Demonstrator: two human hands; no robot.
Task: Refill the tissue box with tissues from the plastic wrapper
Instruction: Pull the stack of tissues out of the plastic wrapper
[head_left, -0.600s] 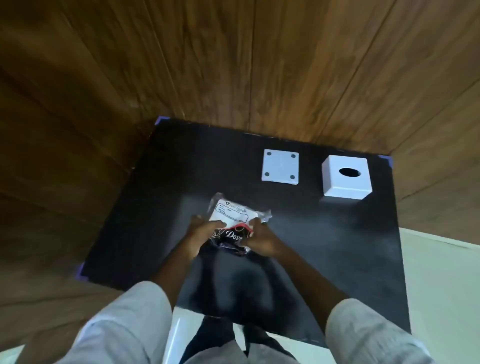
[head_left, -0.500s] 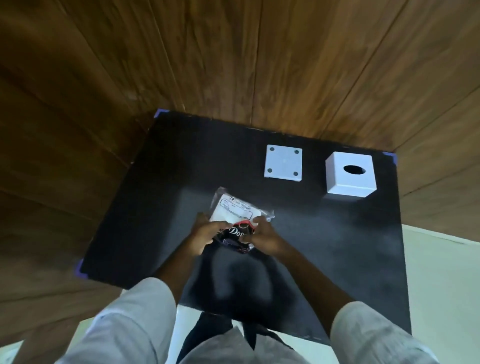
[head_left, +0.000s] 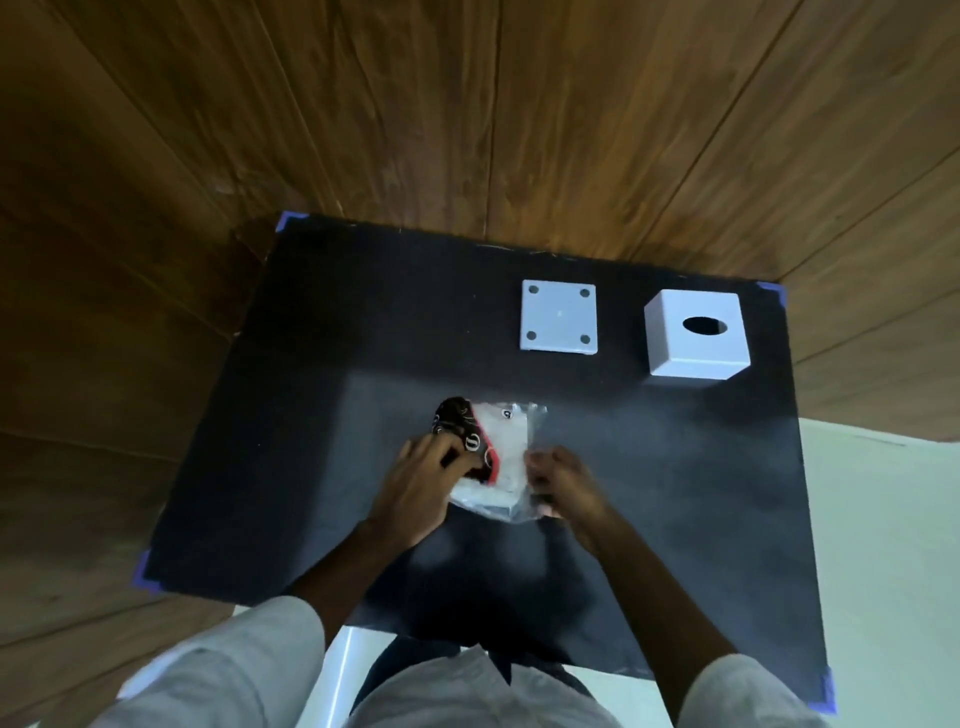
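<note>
Left hand grip: the left hand (head_left: 421, 480) is curled over the dark printed side of the tissue pack (head_left: 491, 457), fingers pressed onto it and clenched around its left edge.
Right hand grip: the right hand (head_left: 563, 486) pinches the clear plastic wrapper (head_left: 524, 506) at the pack's right near corner, fingers closed on the film.
Tissue pack: on the black mat (head_left: 291, 415) covering the desk, near the middle, between the two hands; white tissues show through the clear film.
Writing: white lettering on the black-and-red print, too blurred to read beyond a single letter "D".
Tissue box: the white cube-shaped tissue box (head_left: 696, 332) stands at the mat's far right, oval opening facing up, well apart from the pack.
Base plate: a flat white square panel (head_left: 558, 323) with four corner dots lies just beside the box, to its left.
Mat corners: blue tape (head_left: 284, 221).
</note>
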